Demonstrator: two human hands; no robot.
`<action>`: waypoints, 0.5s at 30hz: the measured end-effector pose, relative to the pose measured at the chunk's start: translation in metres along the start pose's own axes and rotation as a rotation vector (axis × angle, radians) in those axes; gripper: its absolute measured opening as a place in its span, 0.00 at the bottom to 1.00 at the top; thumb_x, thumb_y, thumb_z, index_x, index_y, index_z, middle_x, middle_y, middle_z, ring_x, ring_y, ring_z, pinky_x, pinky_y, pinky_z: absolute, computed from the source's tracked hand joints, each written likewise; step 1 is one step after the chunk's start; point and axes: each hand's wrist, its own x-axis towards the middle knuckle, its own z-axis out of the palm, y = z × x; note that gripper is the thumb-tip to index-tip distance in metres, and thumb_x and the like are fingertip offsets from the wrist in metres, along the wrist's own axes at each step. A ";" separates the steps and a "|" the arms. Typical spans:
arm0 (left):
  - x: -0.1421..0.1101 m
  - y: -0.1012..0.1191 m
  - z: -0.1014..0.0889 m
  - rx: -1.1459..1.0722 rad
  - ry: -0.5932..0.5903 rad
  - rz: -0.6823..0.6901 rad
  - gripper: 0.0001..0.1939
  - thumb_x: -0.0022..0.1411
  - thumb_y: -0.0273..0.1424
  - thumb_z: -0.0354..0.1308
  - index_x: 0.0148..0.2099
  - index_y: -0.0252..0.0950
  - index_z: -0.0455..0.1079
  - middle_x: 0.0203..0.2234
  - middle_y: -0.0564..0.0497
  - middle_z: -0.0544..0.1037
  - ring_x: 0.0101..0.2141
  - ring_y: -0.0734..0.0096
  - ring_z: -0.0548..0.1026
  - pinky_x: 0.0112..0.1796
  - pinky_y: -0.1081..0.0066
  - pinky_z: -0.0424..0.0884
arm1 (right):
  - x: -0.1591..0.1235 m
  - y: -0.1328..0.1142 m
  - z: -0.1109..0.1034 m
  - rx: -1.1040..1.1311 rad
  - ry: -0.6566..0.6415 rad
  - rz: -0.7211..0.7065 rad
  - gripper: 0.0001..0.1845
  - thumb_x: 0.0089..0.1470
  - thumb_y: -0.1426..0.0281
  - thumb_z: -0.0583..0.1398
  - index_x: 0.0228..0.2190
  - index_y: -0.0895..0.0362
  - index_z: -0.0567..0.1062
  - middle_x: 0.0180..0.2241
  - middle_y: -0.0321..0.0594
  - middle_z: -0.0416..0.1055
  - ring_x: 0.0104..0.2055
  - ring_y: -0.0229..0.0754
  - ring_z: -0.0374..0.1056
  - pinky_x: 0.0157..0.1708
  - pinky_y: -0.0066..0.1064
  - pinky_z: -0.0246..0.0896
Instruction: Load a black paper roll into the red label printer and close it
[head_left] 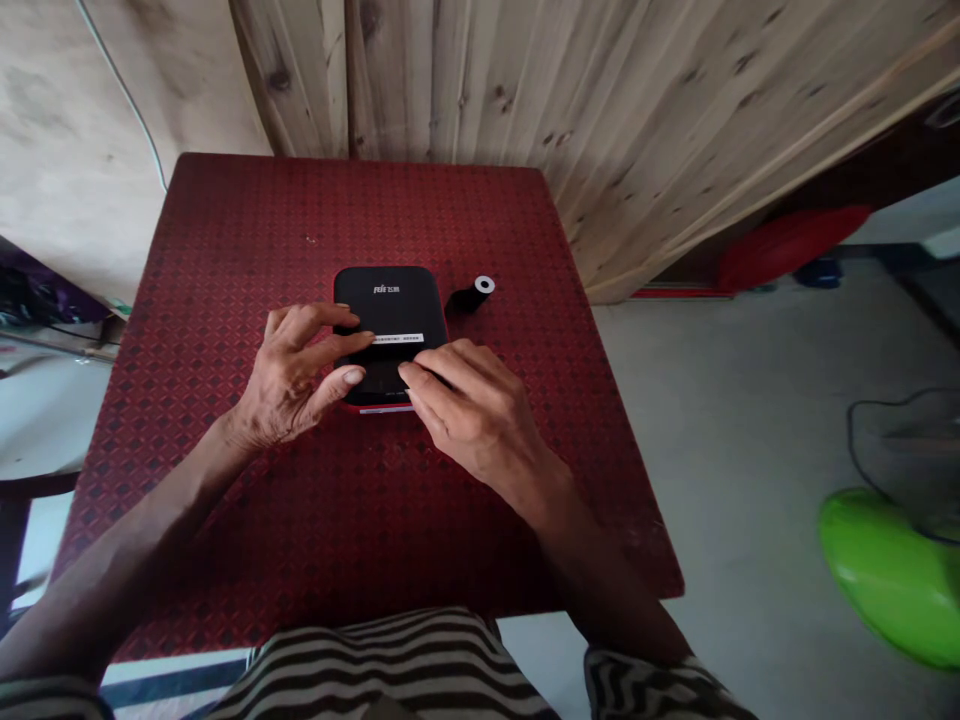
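A flat black device [386,310] with rounded corners, a red edge and a white printed label strip [399,339] lies on the red patterned table. My left hand [296,365] is over its left side, fingers apart, the fingertips touching or just above the top face. At the device's front right, my right hand [472,400] has thumb and fingers pinched together at the surface; what is between them, if anything, is hidden. Just right of the device lies a small dark roll [474,294] with a white end and a hole in its middle.
The red table [360,510] stands against a plank wall [487,80]. On the floor to the right is a bright green rounded object [892,575], with a dark cable [851,420] near it. A red object [787,245] sits farther back. A white cable [124,90] hangs at the left wall.
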 end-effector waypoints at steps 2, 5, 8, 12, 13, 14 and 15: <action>-0.002 -0.004 0.002 0.037 -0.003 0.043 0.19 0.77 0.48 0.53 0.60 0.48 0.76 0.55 0.46 0.78 0.55 0.53 0.77 0.54 0.51 0.68 | 0.000 -0.002 -0.002 -0.001 -0.024 0.004 0.11 0.70 0.77 0.58 0.43 0.61 0.82 0.40 0.46 0.81 0.40 0.47 0.71 0.40 0.41 0.69; -0.001 -0.007 0.003 0.092 -0.004 0.113 0.24 0.74 0.52 0.55 0.61 0.45 0.74 0.55 0.43 0.78 0.53 0.52 0.77 0.50 0.51 0.69 | 0.000 -0.003 -0.004 0.024 -0.049 0.022 0.10 0.70 0.74 0.59 0.44 0.60 0.81 0.41 0.47 0.81 0.41 0.48 0.72 0.42 0.41 0.70; -0.001 -0.008 0.004 0.125 -0.007 0.144 0.31 0.72 0.59 0.53 0.62 0.44 0.74 0.55 0.41 0.77 0.52 0.51 0.76 0.49 0.50 0.69 | -0.003 -0.003 -0.006 0.078 -0.030 0.050 0.10 0.71 0.70 0.60 0.47 0.61 0.80 0.44 0.48 0.81 0.43 0.49 0.74 0.45 0.42 0.73; -0.004 -0.009 0.008 0.140 0.008 0.154 0.35 0.71 0.63 0.49 0.62 0.43 0.73 0.54 0.40 0.77 0.52 0.48 0.76 0.49 0.49 0.69 | -0.015 -0.005 -0.011 0.132 0.094 0.122 0.16 0.69 0.68 0.63 0.56 0.59 0.75 0.47 0.48 0.81 0.46 0.48 0.75 0.49 0.42 0.75; -0.006 -0.008 0.010 0.135 0.011 0.145 0.35 0.71 0.63 0.50 0.63 0.43 0.73 0.55 0.39 0.77 0.53 0.47 0.76 0.50 0.48 0.69 | -0.021 -0.006 -0.011 0.147 0.135 0.151 0.17 0.69 0.68 0.64 0.56 0.58 0.74 0.46 0.47 0.81 0.46 0.48 0.76 0.48 0.41 0.75; -0.007 -0.007 0.012 0.127 0.015 0.132 0.35 0.71 0.62 0.51 0.64 0.43 0.72 0.56 0.38 0.76 0.55 0.46 0.75 0.52 0.48 0.69 | -0.027 -0.006 -0.011 0.169 0.173 0.188 0.15 0.69 0.68 0.64 0.55 0.57 0.75 0.44 0.45 0.81 0.44 0.46 0.76 0.47 0.39 0.75; -0.009 -0.005 0.013 0.115 0.018 0.112 0.36 0.71 0.62 0.51 0.65 0.43 0.71 0.57 0.38 0.76 0.57 0.44 0.74 0.53 0.47 0.69 | -0.035 -0.007 -0.009 0.202 0.200 0.235 0.12 0.69 0.69 0.63 0.52 0.56 0.76 0.41 0.43 0.81 0.42 0.44 0.76 0.45 0.37 0.75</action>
